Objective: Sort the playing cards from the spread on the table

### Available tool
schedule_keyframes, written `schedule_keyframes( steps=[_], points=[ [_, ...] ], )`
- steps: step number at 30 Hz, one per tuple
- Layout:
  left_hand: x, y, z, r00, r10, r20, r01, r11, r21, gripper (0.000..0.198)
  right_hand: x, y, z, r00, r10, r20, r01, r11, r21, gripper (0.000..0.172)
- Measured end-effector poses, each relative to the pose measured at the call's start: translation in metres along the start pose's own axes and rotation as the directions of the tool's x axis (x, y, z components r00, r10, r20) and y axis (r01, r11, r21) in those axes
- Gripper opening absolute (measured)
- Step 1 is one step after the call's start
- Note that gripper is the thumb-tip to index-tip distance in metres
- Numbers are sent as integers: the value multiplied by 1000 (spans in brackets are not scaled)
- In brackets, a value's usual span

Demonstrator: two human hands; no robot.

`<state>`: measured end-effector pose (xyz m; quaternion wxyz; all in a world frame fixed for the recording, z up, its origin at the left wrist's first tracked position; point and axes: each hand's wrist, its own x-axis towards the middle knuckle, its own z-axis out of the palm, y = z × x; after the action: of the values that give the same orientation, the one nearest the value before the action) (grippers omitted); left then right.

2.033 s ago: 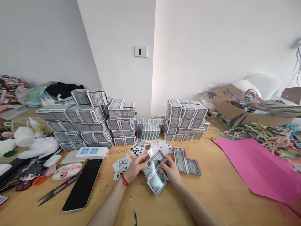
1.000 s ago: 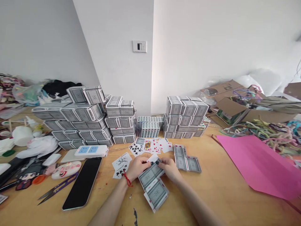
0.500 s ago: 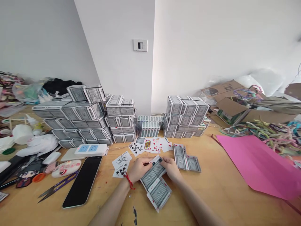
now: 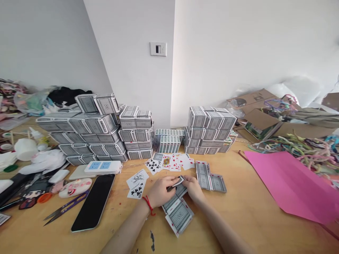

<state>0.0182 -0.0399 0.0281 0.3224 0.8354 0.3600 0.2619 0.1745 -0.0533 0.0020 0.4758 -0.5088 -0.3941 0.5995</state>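
Both hands are at a piece built of folded playing cards (image 4: 180, 215), grey-patterned backs up, lying on the table. My left hand (image 4: 161, 192), with a red string at its wrist, is closed over the piece's far end, fingers bent on a card edge. My right hand (image 4: 193, 187) pinches the far right corner of the same piece. A second joined card piece (image 4: 210, 178) lies just right of my right hand. Loose face-up playing cards (image 4: 169, 162) spread beyond the hands, and two more, a joker (image 4: 137, 179) among them, lie to the left.
Stacked card blocks (image 4: 92, 132) rise at the back left, with another stack (image 4: 210, 130) at the back right. Card packs (image 4: 169, 141) stand between them. A phone (image 4: 94, 203), scissors (image 4: 66, 208) and power strip (image 4: 103, 167) lie left; pink paper (image 4: 288, 187) lies right.
My left hand has shifted right and rolled over the far end of the card piece, covering more of it. The far edge now appears bent up between the hands. My right hand stays nearly in place.
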Motion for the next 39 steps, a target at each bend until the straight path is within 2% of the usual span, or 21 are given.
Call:
schedule_keyframes(
  steps=[6, 10, 13, 16, 19, 21, 25, 29, 33, 39],
  points=[
    [0, 6, 1, 998, 58, 14, -59, 993, 100, 46, 1, 3, -2, 989, -44, -141, 45, 999, 4, 28],
    [-2, 6, 2, 999, 44, -12, -43, 995, 86, 45, -2, -2, 0, 998, -47, -47, 46, 998, -35, 34],
    [-2, 2, 3, 999, -13, -48, 11, 999, -40, 42, -1, -5, 0, 998, -60, 5, 60, 997, -47, 37],
    [-1, -5, 3, 993, -108, -55, 92, 967, -237, 43, 1, -4, -2, 998, -46, 31, 46, 999, -17, 39],
    [0, -9, 0, 976, -216, 9, 199, 883, -424, 43, 2, -2, -4, 998, -50, 40, 50, 999, 0, 39],
    [1, -10, -3, 968, -248, 50, 242, 849, -470, 37, 2, -1, -5, 996, -77, 34, 78, 997, -18, 38],
    [5, -6, -5, 952, -304, 24, 290, 877, -383, 23, 2, -2, -4, 993, -112, 23, 114, 990, -78, 38],
    [8, -5, 2, 941, -335, -51, 315, 920, -233, 27, 1, -3, -2, 992, -125, 16, 126, 989, -75, 37],
    [9, -6, 9, 939, -325, -109, 291, 924, -250, 22, -1, -1, 1, 986, -167, -25, 164, 982, -97, 28],
    [9, -6, 10, 939, -336, -80, 317, 930, -186, 17, -5, -1, 3, 971, -225, -79, 207, 960, -187, 13]
  ],
)
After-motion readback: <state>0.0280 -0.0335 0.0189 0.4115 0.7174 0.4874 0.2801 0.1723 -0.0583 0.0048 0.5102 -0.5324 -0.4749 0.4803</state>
